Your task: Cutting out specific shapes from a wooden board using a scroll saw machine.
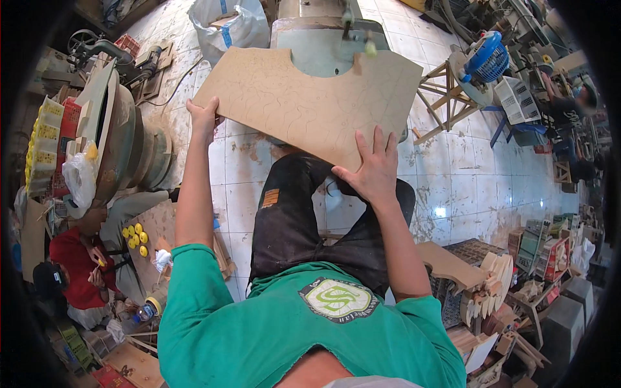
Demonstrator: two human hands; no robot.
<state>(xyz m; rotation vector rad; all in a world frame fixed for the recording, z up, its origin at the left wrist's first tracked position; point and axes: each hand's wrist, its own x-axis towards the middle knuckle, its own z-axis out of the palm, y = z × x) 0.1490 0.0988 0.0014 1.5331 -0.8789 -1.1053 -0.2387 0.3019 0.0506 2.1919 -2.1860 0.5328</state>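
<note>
A large brown fiberboard sheet (317, 110) with thin wavy lines drawn over it lies across the grey metal table (284, 35) of a machine. A rounded notch is cut into its far edge, and the table shows through it. My left hand (204, 118) grips the board's left near edge; some of its fingers are hidden. Flat on the right part of the board rests my right hand (375, 165), fingers spread and thumb at the near edge. Above the notch hangs a blurred upright machine part (348, 26); I cannot make out a blade.
A white sack (231, 29) stands beyond the board at left. To the right are a wooden stand (446, 97) and a blue fan (488, 57). Another person in red (84, 265) sits at lower left near yellow round pieces (134, 235). Cut wooden pieces (488, 284) lie at lower right.
</note>
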